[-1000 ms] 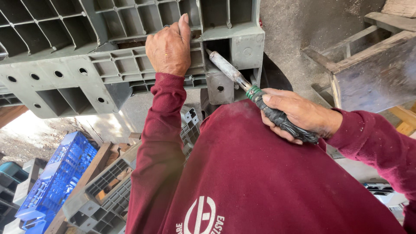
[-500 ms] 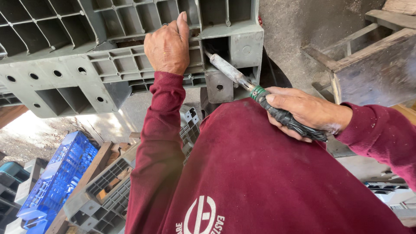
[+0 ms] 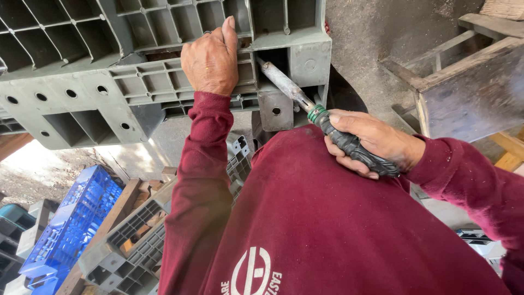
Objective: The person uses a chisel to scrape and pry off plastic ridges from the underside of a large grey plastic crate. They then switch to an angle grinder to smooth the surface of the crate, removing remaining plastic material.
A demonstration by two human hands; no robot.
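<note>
A large grey plastic pallet (image 3: 82, 71) with ribbed cells and round holes fills the upper left. My left hand (image 3: 210, 60) lies flat against its ribbed edge, fingers pointing up. My right hand (image 3: 376, 142) grips the black wrapped handle of a tool (image 3: 322, 117) that has a green collar and a grey metal shaft. The shaft reaches up and left into a gap beside the pallet's corner block (image 3: 275, 109). My dark red sleeves and shirt front cover the lower middle of the view.
A blue plastic crate (image 3: 71, 229) lies at the lower left, beside more grey pallets (image 3: 136, 240) and wooden planks (image 3: 117, 210). A weathered wooden frame (image 3: 469, 87) stands at the right on rough concrete ground (image 3: 371, 33).
My right hand has shifted slightly with the tool, whose shaft stays in the gap at the pallet's corner. My left hand has stayed in place on the pallet.
</note>
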